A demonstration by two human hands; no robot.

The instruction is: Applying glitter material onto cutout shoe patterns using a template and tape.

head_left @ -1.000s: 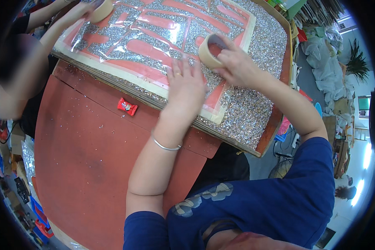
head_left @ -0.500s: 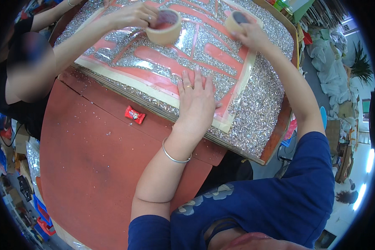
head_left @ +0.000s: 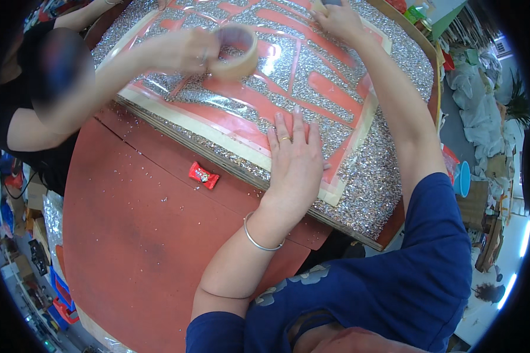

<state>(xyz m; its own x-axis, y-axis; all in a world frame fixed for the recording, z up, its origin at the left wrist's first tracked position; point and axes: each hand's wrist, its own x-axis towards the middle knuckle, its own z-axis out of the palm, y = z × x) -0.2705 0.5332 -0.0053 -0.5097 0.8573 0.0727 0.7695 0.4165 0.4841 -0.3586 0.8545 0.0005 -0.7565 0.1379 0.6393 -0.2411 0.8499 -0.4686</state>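
My left hand (head_left: 296, 162) lies flat, fingers spread, on the near corner of a clear sheet with pink shapes (head_left: 241, 97) and pale taped borders. The sheet rests on a bed of silvery glittering bits (head_left: 374, 188). At the far edge of the sheet, my right hand (head_left: 340, 22) grips a roll of tape (head_left: 320, 7), which is partly cut off by the top of the picture. From the left, a co-worker's hand (head_left: 188, 52), blurred, holds another cream tape roll (head_left: 241, 62) over the sheet.
A wooden-rimmed tray (head_left: 437, 76) holds the glittering bits. It stands on a reddish-brown table (head_left: 141, 247) with stray bits scattered over it. A small red wrapped packet (head_left: 204, 175) lies near the tray's edge. A blue stool (head_left: 462, 179) stands at the right.
My right hand has moved farther away with its tape roll, toward the sheet's far edge. My left hand stays pressed on the near corner. The whole view has shifted slightly.
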